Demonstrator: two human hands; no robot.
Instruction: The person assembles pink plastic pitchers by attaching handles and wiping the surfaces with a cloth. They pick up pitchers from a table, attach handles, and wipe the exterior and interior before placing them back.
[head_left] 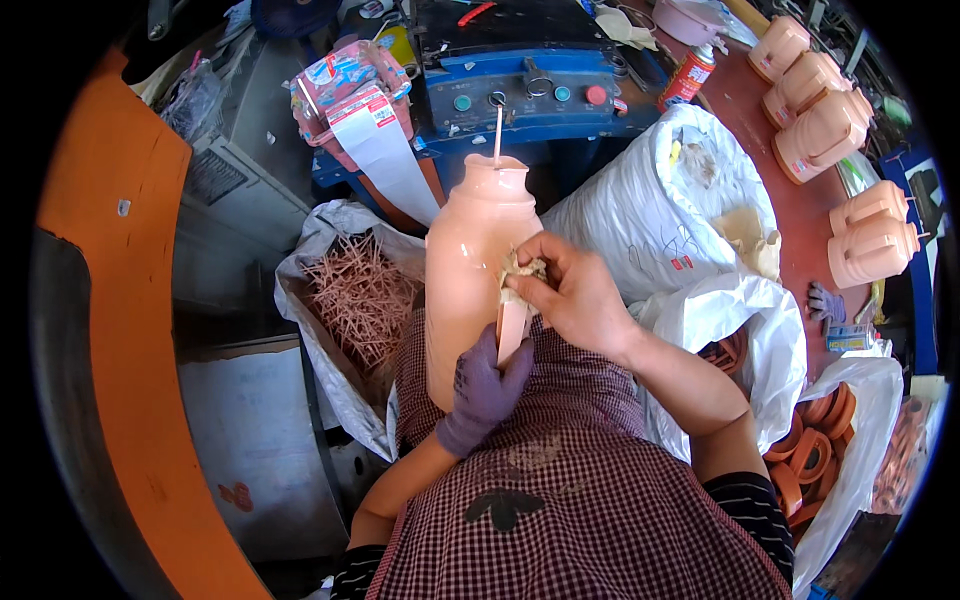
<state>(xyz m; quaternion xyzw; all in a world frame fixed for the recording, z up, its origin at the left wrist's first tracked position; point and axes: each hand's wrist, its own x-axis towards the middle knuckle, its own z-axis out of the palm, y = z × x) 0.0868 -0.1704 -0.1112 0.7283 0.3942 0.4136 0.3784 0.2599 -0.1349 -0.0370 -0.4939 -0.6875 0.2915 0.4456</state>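
Note:
A glossy peach plastic jug (455,250) stands upright against my checked apron, a thin peach stem sticking up from its mouth. My left hand (482,390), in a purple-grey glove, is closed around the lower part of its handle (511,332). With bare fingers, my right hand (572,295) pinches a crumpled beige cloth (522,272). That cloth presses on the jug where the handle's upper end meets the body. My right fingers partly cover the spot.
Left of the jug, a white sack (300,290) holds thin pink sticks. Sacks of orange-brown rings (815,455) stand at the right. Several finished-looking peach jugs (825,135) line a red-brown table (745,110). A blue machine panel (520,95) and a spray can (688,76) are beyond.

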